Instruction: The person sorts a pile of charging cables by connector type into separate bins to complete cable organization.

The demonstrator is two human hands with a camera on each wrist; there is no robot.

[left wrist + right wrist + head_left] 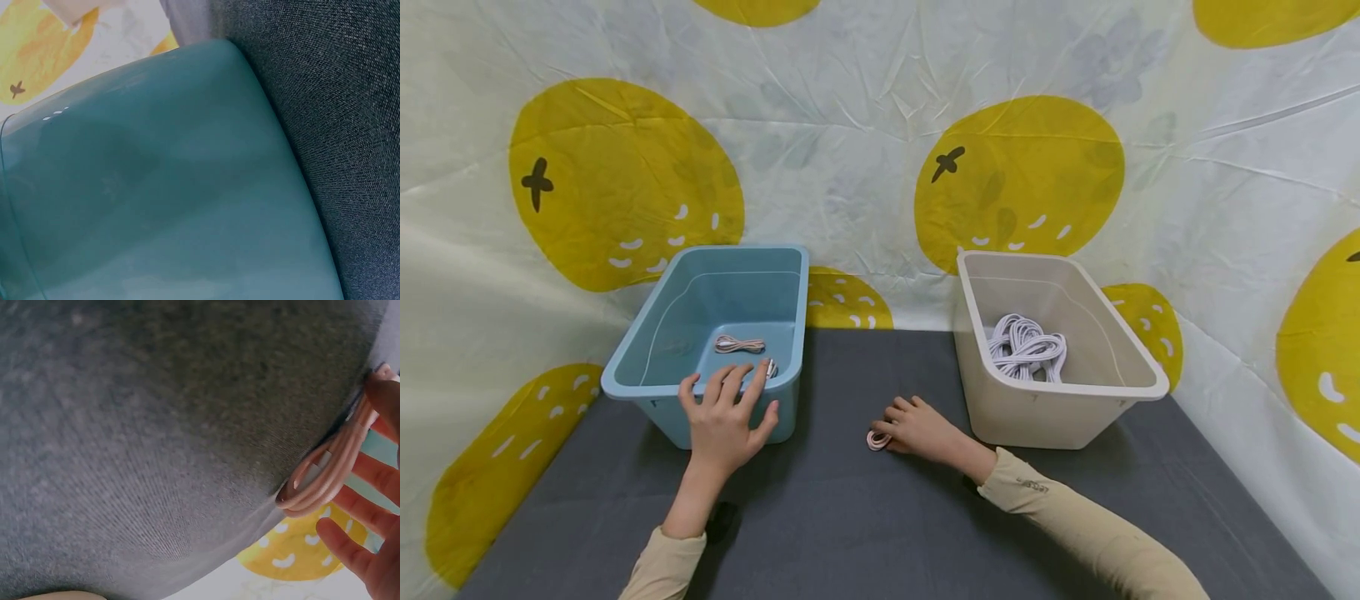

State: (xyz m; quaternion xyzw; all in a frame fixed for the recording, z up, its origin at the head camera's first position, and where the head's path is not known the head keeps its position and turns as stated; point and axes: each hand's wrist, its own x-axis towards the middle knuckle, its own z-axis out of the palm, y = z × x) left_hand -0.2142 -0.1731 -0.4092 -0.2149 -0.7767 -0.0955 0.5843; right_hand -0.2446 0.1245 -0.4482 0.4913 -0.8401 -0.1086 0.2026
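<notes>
My right hand (922, 429) is low over the dark table, with a coiled pink cable (877, 440) pinched at one end. In the right wrist view, the thumb lies against one end of the looped cable (328, 465), and the other fingers spread along its far side. My left hand (724, 421) appears at the front rim of the blue bin (703, 390), fingers spread and slightly bent, holding nothing. Inside that bin lies another coiled pinkish cable (740, 344). A small white-and-dark item (771, 368) there is partly hidden behind the left fingers.
A beige bin (1060, 417) holding bundled white cords (1026, 346) stands on the right. Both bins rest on the dark grey tabletop (850, 517). Behind them hangs a pale cloth (850, 183) with yellow fruit shapes.
</notes>
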